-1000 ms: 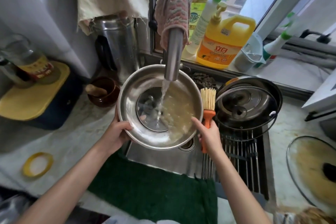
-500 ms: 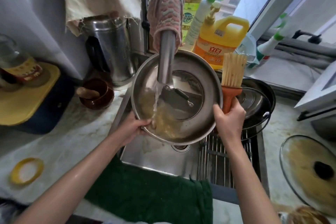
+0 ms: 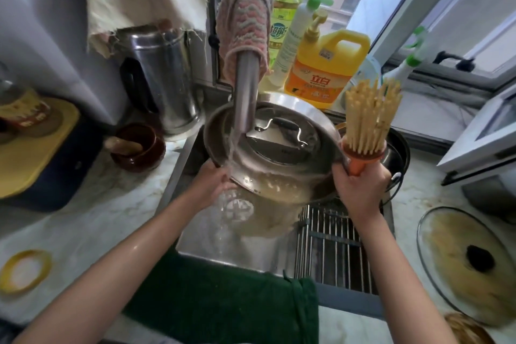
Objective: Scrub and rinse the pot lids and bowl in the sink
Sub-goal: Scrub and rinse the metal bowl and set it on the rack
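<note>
– Bowl [image 3: 322, 131] first: where is it, and how much of it shows?
– It is held tilted over the sink [image 3: 206, 234], under the faucet [image 3: 245, 92], with its mouth turned toward the camera. It is plain polished steel. Its near lip is lost behind cloudy beige water [image 3: 268, 212] spilling over it into the basin, and the spout crosses its far-left wall.

– And the lids?
– One pot lid [image 3: 279, 152] leans inside the bowl. It is round steel with a flat strap handle, and its lower edge sinks into the murky water. A glass lid [image 3: 452, 234] lies flat on the counter at near right, smeared brown and with a dark knob. The right edge of the view cuts it off.

– What are the hands doing?
– The left hand [image 3: 215, 184] grips the bowl's left rim, but its fingertips are hidden by the metal and the falling stream. The right hand [image 3: 360, 190] is wrapped round the orange plastic handle of a brush [image 3: 367, 126], whose stiff pale bristles point up. That hand sits against the bowl's right rim, and I cannot tell whether it clasps the rim too.

– Anything else half-hidden?
– A dark round pot [image 3: 398, 153] at the sink's right is mostly covered by hand and brush. A wire rack [image 3: 332, 246] spans the sink's right part. A knitted pink cloth [image 3: 244, 25] drapes over the faucet's top and hides its bend. A thick green towel [image 3: 223, 301] lies along the near edge.
</note>
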